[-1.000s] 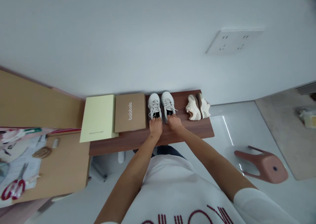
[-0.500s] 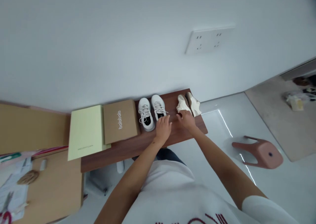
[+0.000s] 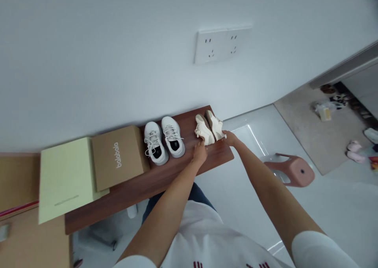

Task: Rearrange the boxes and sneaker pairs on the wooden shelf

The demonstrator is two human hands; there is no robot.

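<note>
A pair of cream shoes with brown soles lies tipped at the right end of a dark wooden bench [image 3: 165,177]. My left hand [image 3: 200,153] closes on the heel of the left cream shoe [image 3: 202,129]. My right hand [image 3: 229,137] closes on the heel of the right cream shoe [image 3: 215,124]. A pair of white laced sneakers [image 3: 163,142] stands upright just left of them, toes toward the wall, untouched.
A brown "balabala" shoebox [image 3: 118,157] and a pale green box [image 3: 66,177] lie on the bench's left part. A pink stool [image 3: 291,171] lies tipped on the white floor to the right, before a beige mat [image 3: 319,138]. A light wooden desk [image 3: 29,240] adjoins at left.
Both hands left the white sneakers and moved right to the cream shoes, now gripping their heels. The view has swung to the right.
</note>
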